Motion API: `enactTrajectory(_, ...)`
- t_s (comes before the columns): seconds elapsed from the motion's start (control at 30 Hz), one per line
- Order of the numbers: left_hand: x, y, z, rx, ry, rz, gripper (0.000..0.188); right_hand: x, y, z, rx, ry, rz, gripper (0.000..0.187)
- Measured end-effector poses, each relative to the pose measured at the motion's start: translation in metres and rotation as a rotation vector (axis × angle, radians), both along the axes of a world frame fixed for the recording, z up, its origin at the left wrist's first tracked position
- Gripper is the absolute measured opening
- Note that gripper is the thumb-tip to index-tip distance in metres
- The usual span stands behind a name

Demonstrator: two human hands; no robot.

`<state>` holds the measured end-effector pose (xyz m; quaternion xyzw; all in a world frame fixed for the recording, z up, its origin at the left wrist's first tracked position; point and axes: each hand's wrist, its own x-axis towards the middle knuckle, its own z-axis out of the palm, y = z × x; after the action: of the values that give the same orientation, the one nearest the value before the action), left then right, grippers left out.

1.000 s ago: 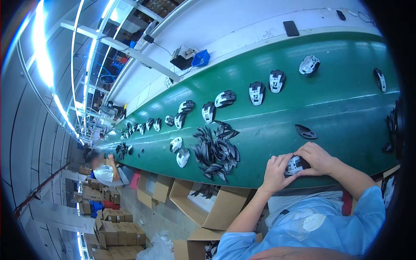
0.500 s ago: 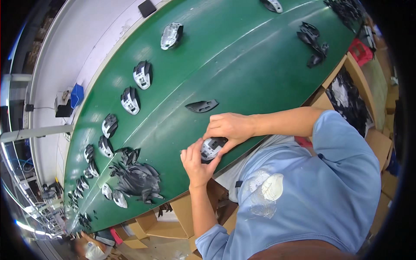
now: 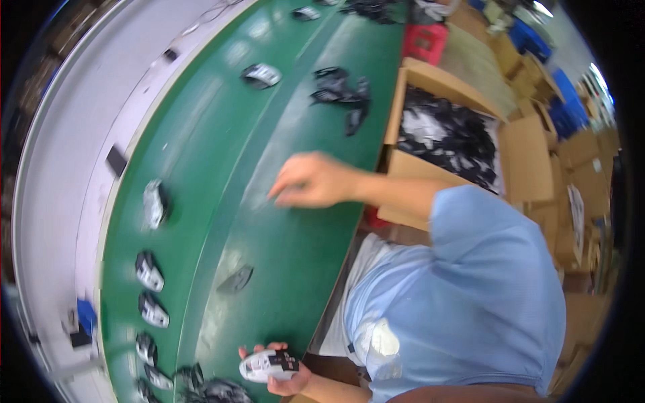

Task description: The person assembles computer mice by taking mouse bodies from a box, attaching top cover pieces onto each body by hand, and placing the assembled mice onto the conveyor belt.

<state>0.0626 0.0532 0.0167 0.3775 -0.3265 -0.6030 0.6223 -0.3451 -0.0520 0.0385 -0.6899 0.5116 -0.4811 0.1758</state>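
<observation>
My left hand (image 3: 293, 381), low in the view near the table's front edge, grips a white and black computer mouse shell (image 3: 263, 367) from beneath and the sides. My right hand (image 3: 313, 180) is raised over the green table, slightly blurred, with its fingers stretched out and a gap between thumb and fingers. Nothing shows in it. Beyond it lies a small group of black plastic parts (image 3: 341, 91). A single dark curved part (image 3: 236, 279) rests on the table between my two hands.
Several mouse shells (image 3: 149, 271) stand in a row along the table's far side. A pile of black parts (image 3: 218, 391) lies at the bottom edge. To the right, a cardboard box (image 3: 398, 111) holds black pieces; a red crate (image 3: 425, 41) stands behind it.
My right hand has let go of the mouse shell and moved away over the table. The left hand keeps the shell. The view has swung to the right.
</observation>
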Motion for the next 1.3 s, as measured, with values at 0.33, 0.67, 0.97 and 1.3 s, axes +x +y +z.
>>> enactTrajectory(0.33, -0.032, 0.019, -0.022, 0.018, 0.478, -0.172, 0.099, 0.098, 0.003, 0.007, 0.158, 0.028, 0.512, 0.013)
enactTrajectory(0.67, -0.001, 0.104, -0.033, 0.007, 0.322, 0.186, 0.092, 0.391, -0.072, -0.003, 0.115, 0.555, 0.751, 0.049)
enactTrajectory(0.97, 0.048, 0.071, -0.043, 0.017, -0.016, 0.484, 0.079, 0.387, -0.064, -0.034, 0.072, 0.458, 0.691, 0.041)
enactTrajectory(1.3, -0.014, 0.004, -0.014, -0.063, -0.182, 0.769, 0.067, 0.241, 0.018, 0.023, 0.311, -0.342, 0.878, 0.035)
